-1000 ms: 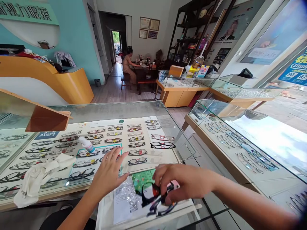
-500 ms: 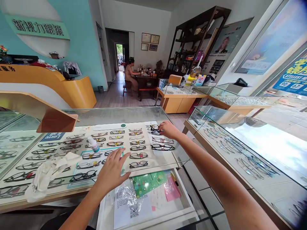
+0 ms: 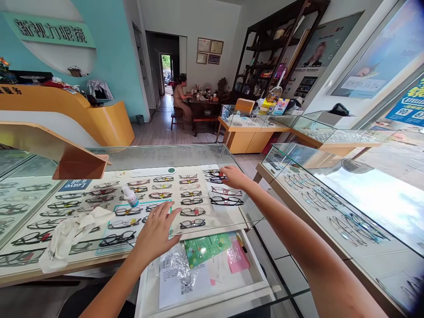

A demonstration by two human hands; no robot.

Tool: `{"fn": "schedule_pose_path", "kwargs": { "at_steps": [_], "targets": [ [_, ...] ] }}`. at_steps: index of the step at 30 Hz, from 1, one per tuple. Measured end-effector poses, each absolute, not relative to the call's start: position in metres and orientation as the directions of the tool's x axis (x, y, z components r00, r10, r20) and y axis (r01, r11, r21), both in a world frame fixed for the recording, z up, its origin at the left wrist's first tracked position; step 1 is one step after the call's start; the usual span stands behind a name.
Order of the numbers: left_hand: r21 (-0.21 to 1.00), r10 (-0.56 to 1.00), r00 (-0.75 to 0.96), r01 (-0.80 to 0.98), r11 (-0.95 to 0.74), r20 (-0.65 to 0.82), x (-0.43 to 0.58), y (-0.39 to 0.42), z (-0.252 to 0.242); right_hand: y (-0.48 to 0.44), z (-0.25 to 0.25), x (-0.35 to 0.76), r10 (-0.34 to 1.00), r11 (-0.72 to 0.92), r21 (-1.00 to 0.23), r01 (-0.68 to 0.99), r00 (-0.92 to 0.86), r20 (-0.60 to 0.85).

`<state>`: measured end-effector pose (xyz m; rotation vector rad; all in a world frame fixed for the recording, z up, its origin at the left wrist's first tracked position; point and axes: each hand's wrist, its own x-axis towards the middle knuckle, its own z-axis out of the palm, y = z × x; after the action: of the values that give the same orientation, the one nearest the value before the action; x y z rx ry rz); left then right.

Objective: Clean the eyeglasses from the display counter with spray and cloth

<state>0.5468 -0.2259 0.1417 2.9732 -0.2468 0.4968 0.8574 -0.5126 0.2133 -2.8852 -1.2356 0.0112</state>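
Observation:
My left hand (image 3: 159, 227) lies over the glass top of the display case (image 3: 228, 221), palm down with its fingers spread, holding nothing. Under and around it, eyeglasses (image 3: 193, 223) rest in rows on a white surface. At the right end of the case, my right hand (image 3: 236, 177) has its fingers bent together at a pair of dark eyeglasses (image 3: 217, 179); the fingertips partly hide its right end. Just nearer, red-toned eyeglasses (image 3: 227, 191) and black eyeglasses (image 3: 227, 201) lie in the same column.
A white bottle (image 3: 130, 196) and a crumpled white cloth (image 3: 62, 238) are on the case at left, near a wooden stand (image 3: 81, 165). Below, an open drawer (image 3: 205, 304) holds papers and a green packet (image 3: 207, 249). Another glass case (image 3: 311, 190) stands right. A person (image 3: 181, 97) sits at a far table.
The view has shifted slightly. Both hands keep nearly the same places, the right one still at the dark eyeglasses and the left one still spread over the glass.

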Motion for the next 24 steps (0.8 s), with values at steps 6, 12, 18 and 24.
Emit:
{"fn": "schedule_pose_path", "kwargs": {
  "at_steps": [6,12,18,24],
  "targets": [
    [0.084,-0.140,0.927,-0.180,-0.980,0.347,0.546,-0.227,0.144,-0.511,0.221,0.855,0.730,-0.683,-0.044,0.730,0.683,0.012],
    [0.083,-0.128,0.935,-0.164,-0.983,0.332,0.546,-0.227,0.141,-0.512,0.220,0.852,0.736,-0.674,-0.043,0.737,0.676,0.039],
    [0.068,-0.143,0.926,-0.177,-0.982,0.348,0.545,-0.225,0.140,-0.519,0.222,0.844,0.722,-0.688,-0.066,0.723,0.690,0.041],
    [0.052,-0.157,0.912,-0.190,-0.980,0.378,0.544,-0.226,0.143,-0.521,0.225,0.844,0.705,-0.704,-0.097,0.704,0.708,0.023]
  ]
}}
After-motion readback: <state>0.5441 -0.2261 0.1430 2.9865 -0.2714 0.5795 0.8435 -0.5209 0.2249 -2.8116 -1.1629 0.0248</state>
